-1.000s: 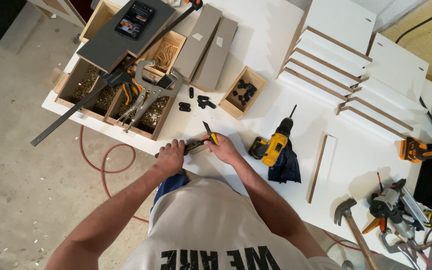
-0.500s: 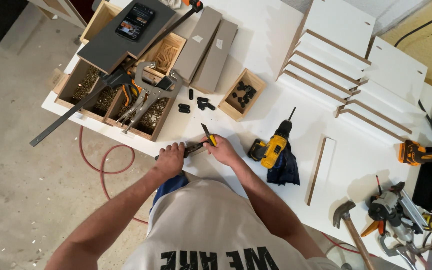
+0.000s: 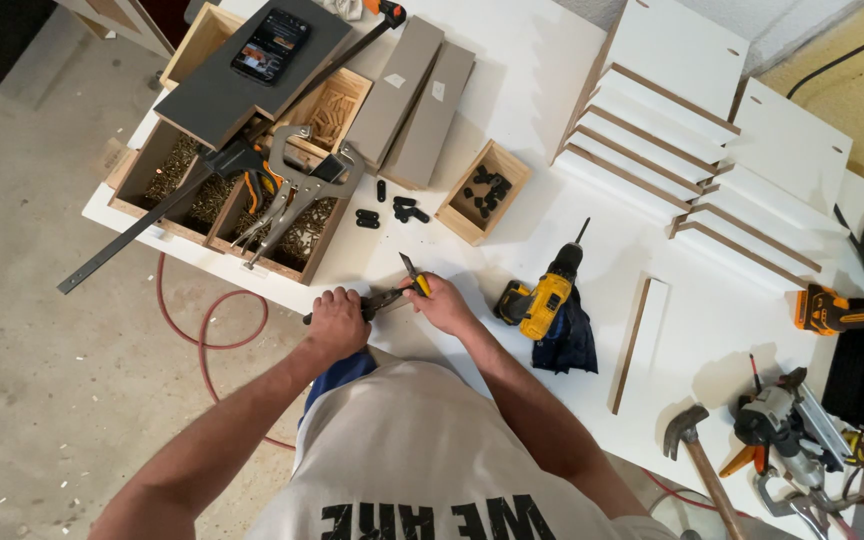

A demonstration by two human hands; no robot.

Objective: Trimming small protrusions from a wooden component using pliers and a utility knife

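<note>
At near edge of white worktable [image 3: 572, 110]: left hand [image 3: 336, 322] fisted around dark-handled pliers [image 3: 377, 301]; right hand [image 3: 442, 303] fingers pinched tight on small yellow-and-black tool [image 3: 414, 275], beside yellow cordless drill [image 3: 542, 298].

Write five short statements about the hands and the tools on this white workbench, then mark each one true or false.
1. The left hand grips a dark tool. True.
2. The right hand holds the hammer. False: the hammer lies untouched on the table.
3. The yellow drill lies beside the right hand. True.
4. The small wooden box holds black parts. True.
5. The locking clamp lies on the floor. False: it rests on the wooden trays.
</note>
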